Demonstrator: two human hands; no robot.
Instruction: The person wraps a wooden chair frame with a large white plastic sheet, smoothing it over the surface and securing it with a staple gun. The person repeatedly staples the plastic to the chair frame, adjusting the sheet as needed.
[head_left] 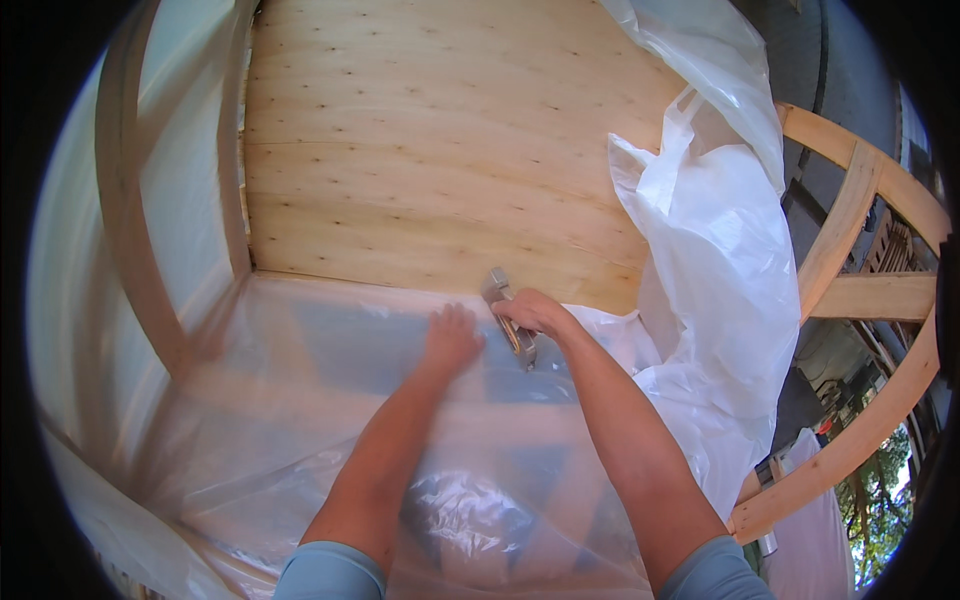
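Observation:
My right hand (533,312) is closed around the handle of a grey metal staple gun (495,286), which lies tilted over the upper edge of a clear plastic sheet (330,400). My left hand (455,338) presses on the sheet just left of the tool; it is slightly blurred, its fingers laid against the plastic with nothing held in them. Beyond both hands, a large plywood panel (440,150) meets the sheet's edge. Pale wooden slats show hazily through the plastic below my forearms.
Loose, crumpled white plastic (715,250) hangs over the panel's right side. To the right stands a bare wooden frame (850,225) with crossing slats. On the left, a wooden upright (125,200) stands against translucent sheeting (185,130). Tree foliage (875,490) shows at lower right.

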